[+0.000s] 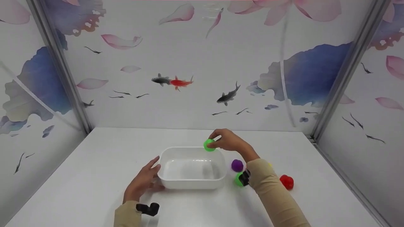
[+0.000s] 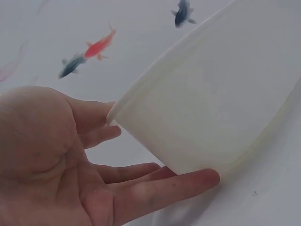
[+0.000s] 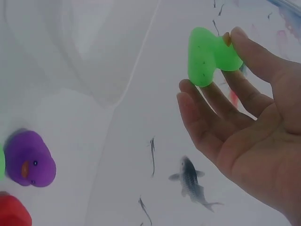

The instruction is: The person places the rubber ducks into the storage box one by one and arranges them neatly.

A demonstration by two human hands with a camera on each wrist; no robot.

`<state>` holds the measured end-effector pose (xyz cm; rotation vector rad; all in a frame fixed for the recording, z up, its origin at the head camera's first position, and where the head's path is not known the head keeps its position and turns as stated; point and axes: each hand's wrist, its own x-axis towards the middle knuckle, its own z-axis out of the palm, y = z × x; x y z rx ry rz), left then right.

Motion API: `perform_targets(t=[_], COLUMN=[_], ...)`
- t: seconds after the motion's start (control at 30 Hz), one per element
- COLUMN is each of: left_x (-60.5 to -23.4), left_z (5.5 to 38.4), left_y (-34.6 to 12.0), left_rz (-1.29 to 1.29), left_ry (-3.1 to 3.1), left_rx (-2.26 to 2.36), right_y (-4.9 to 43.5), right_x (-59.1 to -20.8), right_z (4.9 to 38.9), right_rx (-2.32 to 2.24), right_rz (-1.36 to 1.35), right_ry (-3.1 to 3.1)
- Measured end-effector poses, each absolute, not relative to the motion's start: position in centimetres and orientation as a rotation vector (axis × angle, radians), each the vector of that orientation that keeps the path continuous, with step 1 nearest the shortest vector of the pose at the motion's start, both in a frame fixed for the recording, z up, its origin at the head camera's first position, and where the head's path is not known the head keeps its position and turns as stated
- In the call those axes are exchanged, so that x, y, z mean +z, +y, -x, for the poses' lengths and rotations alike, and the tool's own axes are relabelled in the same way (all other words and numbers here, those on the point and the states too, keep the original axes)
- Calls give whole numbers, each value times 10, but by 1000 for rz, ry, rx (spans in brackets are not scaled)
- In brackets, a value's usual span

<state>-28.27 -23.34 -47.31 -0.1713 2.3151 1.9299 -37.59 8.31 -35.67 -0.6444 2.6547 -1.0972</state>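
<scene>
A white rectangular plastic basin (image 1: 192, 184) stands on the table with nothing visible inside it. My left hand (image 1: 144, 179) is at its left end, thumb by the rim and fairly straight fingers against the outer wall in the left wrist view. Over the basin's back right corner, my right hand (image 1: 228, 141) pinches a green rubber duck (image 3: 202, 59) between thumb and fingertips. The duck's small orange beak shows beside the thumb. To the right of the basin sits a purple rubber duck (image 1: 237, 165), below the right forearm.
Another green toy (image 1: 238, 179) is partly hidden by the black wrist camera (image 1: 245, 178). A red toy (image 1: 287, 182) lies right of the forearm, and a bit of a yellow toy (image 1: 270, 164) peeks out behind the sleeve. Printed panels wall the white table (image 1: 94, 164) on three sides.
</scene>
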Motion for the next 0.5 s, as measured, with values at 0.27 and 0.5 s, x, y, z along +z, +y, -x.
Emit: perform_targets(t=[0.27,0.5], left_x=[-475,-475], left_z=[284,283], left_y=[-237,-236], left_rz=[133,131], left_ry=[2268,2242], left_rx=[1962,1982], right_y=[58,31], right_x=[-363,-372], right_z=[378,375], right_rx=[-1175,-1245], right_rz=[670,735], right_ry=[2609,2570])
